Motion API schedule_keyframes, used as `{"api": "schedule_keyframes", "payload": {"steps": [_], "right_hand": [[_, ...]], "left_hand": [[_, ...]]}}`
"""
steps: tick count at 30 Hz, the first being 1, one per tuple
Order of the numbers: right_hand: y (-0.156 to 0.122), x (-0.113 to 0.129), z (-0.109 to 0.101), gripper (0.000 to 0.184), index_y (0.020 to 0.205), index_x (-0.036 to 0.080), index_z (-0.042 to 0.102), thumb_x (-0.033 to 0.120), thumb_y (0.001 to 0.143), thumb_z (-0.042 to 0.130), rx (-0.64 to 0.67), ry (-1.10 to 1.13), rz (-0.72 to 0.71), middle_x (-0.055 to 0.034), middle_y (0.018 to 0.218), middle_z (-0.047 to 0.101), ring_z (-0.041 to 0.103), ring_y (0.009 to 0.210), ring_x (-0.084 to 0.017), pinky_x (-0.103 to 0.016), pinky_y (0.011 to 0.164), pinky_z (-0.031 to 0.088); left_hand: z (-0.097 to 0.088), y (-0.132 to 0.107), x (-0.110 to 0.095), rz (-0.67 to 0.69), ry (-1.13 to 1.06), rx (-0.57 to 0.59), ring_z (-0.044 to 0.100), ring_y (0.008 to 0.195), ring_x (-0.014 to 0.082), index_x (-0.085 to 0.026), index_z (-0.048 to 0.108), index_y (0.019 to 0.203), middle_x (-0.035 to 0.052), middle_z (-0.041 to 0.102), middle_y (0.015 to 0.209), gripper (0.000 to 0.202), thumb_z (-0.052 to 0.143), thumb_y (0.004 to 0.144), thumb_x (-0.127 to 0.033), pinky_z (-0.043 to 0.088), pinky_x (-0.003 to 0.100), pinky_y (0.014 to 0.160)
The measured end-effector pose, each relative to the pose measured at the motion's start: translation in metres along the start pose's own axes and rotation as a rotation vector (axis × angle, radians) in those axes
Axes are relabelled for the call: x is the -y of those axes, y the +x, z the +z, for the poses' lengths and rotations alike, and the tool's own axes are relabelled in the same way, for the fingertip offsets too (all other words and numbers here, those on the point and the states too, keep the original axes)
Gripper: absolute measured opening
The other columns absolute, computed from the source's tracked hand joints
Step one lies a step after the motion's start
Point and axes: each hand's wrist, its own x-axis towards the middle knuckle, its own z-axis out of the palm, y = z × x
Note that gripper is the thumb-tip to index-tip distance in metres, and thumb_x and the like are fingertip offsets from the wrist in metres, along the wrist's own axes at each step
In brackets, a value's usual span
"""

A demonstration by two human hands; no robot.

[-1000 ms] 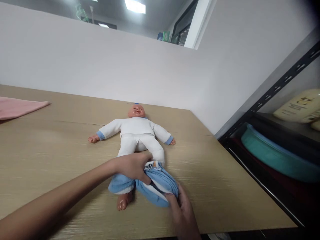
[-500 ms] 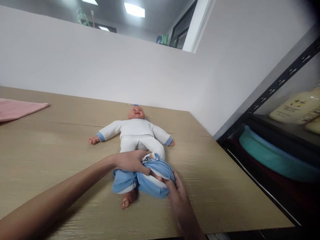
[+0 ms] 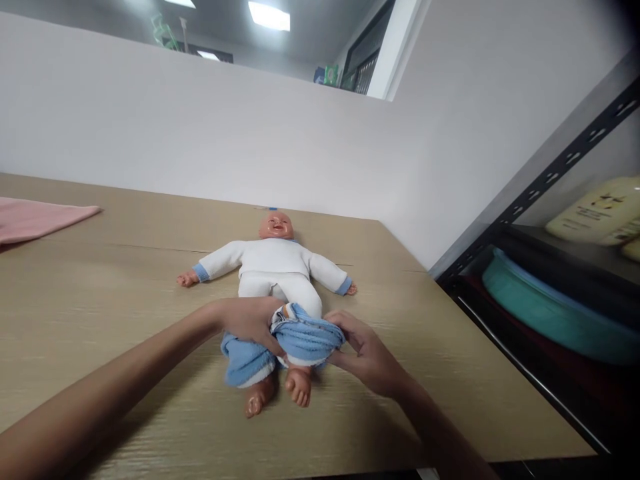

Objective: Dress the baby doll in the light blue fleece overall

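A baby doll (image 3: 274, 257) in a white long-sleeved top with blue cuffs lies face up, its feet toward me. Blue fleecy trousers (image 3: 307, 340) with white lining are bunched around its lower legs, and both bare feet stick out of the leg openings. My left hand (image 3: 253, 325) is closed on the trousers between the two legs, beside a small printed patch. At the outer side of the leg on the right, my right hand (image 3: 363, 350) pinches the blue cloth between thumb and fingers.
The doll lies on a wooden table (image 3: 125, 287) against a white wall. A pink cloth (image 3: 40, 219) lies at the far left. To the right, a black metal shelf (image 3: 540, 183) holds a teal basin (image 3: 545, 310) and pale yellow bottles (image 3: 595, 210).
The doll's foot on the right has come out through the trouser leg opening. My right hand has moved up along that leg's outer side, and my left hand has shifted slightly left.
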Motion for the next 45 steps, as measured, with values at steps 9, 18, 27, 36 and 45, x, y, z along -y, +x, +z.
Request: {"api": "schedule_keyframes", "payload": {"steps": [9,18,27,36,45], "right_hand": [[0.037,-0.015,-0.019,0.031,0.105,0.021,0.074,0.043,0.087,0.086,0.274,0.002,-0.010,-0.0005,0.094,0.069,0.062,0.084,-0.021,-0.032,0.078,0.054],[0.036,-0.029,-0.010,0.041,0.103,0.022,0.073,0.058,0.087,0.083,0.128,0.172,-0.028,-0.0039,0.106,0.064,0.062,0.098,-0.024,-0.036,0.093,0.055],[0.081,-0.063,0.016,0.035,0.107,0.024,0.066,0.059,0.101,0.070,-0.207,0.268,0.083,0.0009,0.099,0.065,0.061,0.098,-0.020,-0.029,0.097,0.051],[0.070,-0.063,0.021,0.044,0.113,0.023,0.072,0.062,0.095,0.076,-0.284,0.352,0.182,-0.0036,0.110,0.073,0.065,0.111,-0.025,-0.036,0.108,0.051],[0.073,-0.066,0.022,0.030,0.100,0.024,0.064,0.053,0.101,0.068,-0.276,0.193,0.146,0.0000,0.094,0.064,0.061,0.095,-0.023,-0.033,0.093,0.052]], "left_hand": [[-0.006,-0.012,-0.007,-0.051,0.265,-0.138,0.070,0.105,0.0335,-0.022,0.081,0.107,0.0082,0.079,0.115,0.042,0.088,0.082,-0.055,0.055,0.042,0.100],[-0.010,-0.068,0.034,0.057,0.384,-0.424,0.044,0.148,0.0359,-0.027,0.068,0.111,0.0086,0.058,0.156,0.030,0.080,0.094,-0.048,0.030,0.050,0.129],[0.004,-0.053,0.077,-0.015,-0.043,-0.899,0.058,0.133,0.0283,-0.025,0.062,0.122,0.0094,0.063,0.135,0.029,0.065,0.106,-0.049,0.045,0.043,0.118],[0.010,-0.075,0.090,-0.037,0.022,-0.752,0.045,0.149,0.0295,-0.025,0.060,0.116,0.0107,0.053,0.152,0.025,0.061,0.107,-0.048,0.035,0.046,0.130],[0.019,-0.059,0.098,-0.227,-0.094,-1.030,0.060,0.095,0.0217,-0.025,0.055,0.124,0.0012,0.062,0.104,0.041,0.056,0.107,-0.062,0.050,0.034,0.086]]}}
